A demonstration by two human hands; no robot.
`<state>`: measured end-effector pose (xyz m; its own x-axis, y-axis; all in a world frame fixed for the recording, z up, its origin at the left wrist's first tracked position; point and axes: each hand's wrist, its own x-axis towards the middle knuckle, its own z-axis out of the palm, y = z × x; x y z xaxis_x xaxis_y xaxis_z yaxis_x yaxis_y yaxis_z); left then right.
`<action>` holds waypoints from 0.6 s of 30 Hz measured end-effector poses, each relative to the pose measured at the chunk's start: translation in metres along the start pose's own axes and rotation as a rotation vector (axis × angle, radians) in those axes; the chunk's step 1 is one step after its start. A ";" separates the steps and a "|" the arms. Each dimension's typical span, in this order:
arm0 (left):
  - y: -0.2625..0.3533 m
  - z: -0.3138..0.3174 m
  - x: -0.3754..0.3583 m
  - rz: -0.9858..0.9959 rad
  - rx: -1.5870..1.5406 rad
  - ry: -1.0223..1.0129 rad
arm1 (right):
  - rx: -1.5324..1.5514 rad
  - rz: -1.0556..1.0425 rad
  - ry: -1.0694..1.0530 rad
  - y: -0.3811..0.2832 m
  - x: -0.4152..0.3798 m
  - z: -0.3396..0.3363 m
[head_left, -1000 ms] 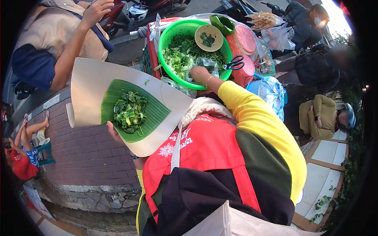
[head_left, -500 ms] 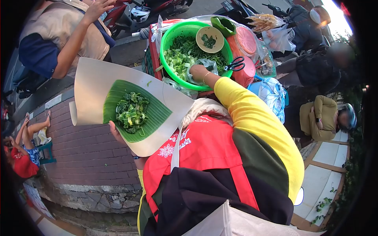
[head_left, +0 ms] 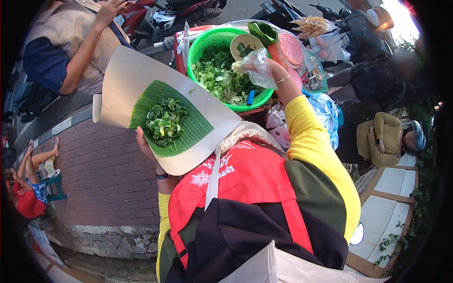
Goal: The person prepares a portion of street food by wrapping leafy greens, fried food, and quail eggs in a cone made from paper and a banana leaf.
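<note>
My left hand (head_left: 144,143) grips a sheet of brown wrapping paper (head_left: 123,70) from its lower left side. On the paper lies a banana leaf (head_left: 196,123), topped with a heap of chopped cooked greens (head_left: 166,121). A clear plastic bag covers my right hand (head_left: 259,68), which is over the green basket (head_left: 192,61) beside the tan bowl (head_left: 237,45). Its fingers look closed around something pale, blurred by the plastic. Inside the basket are chopped pale greens (head_left: 210,78) and darker shredded greens (head_left: 218,54); the bowl holds some dark leaves.
A small blue object (head_left: 250,97) lies at the basket's near edge. Behind stand a folded leaf (head_left: 264,32) and a pink-lidded tub (head_left: 290,48). A person in a vest (head_left: 78,42) stands close on the left. Another person with folded arms (head_left: 380,139) is at right.
My right hand has risen from the basket's near side toward the bowl, now with the bag over it. The paper and leaf have shifted slightly right. Scissors on the rim are no longer visible.
</note>
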<state>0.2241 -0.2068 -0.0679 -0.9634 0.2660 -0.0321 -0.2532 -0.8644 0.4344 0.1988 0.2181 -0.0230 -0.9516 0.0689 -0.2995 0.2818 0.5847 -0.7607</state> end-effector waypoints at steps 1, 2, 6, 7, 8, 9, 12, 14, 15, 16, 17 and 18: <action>-0.003 0.011 0.003 -0.040 -0.062 0.026 | 0.012 -0.056 -0.035 -0.026 -0.007 -0.009; -0.012 0.008 0.013 -0.028 -0.032 0.049 | 0.125 -0.114 -0.022 -0.050 -0.018 -0.017; -0.043 0.028 0.040 -0.125 -0.096 -0.040 | -0.298 -0.299 -0.082 -0.127 -0.043 -0.053; -0.048 0.043 0.044 -0.184 -0.115 -0.038 | -0.452 -0.256 0.066 -0.131 -0.044 -0.049; -0.054 0.049 0.047 -0.191 -0.089 -0.039 | -0.454 -0.256 0.073 -0.133 -0.046 -0.049; -0.061 0.056 0.051 -0.223 -0.097 -0.045 | -0.341 -0.232 0.105 -0.131 -0.045 -0.050; -0.081 0.065 0.066 -0.211 -0.082 -0.062 | -0.248 -0.218 0.119 -0.128 -0.044 -0.055; -0.097 0.057 0.079 -0.258 -0.167 -0.068 | -0.241 -0.265 0.048 -0.132 -0.044 -0.052; -0.101 0.057 0.082 -0.250 -0.142 -0.079 | -0.217 -0.301 0.002 -0.136 -0.044 -0.050; -0.103 0.058 0.085 -0.252 -0.141 -0.080 | -0.163 -0.404 -0.107 -0.120 -0.025 -0.041; -0.107 0.058 0.088 -0.269 -0.155 -0.075 | -0.260 -0.488 -0.092 -0.103 -0.017 -0.037; -0.113 0.061 0.089 -0.288 -0.170 -0.069 | -0.358 -0.571 -0.076 -0.101 -0.017 -0.031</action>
<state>0.1718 -0.0595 -0.0647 -0.8436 0.5327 -0.0682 -0.5305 -0.8068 0.2601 0.1828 0.1823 0.0768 -0.9241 -0.3797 0.0427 -0.3327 0.7448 -0.5784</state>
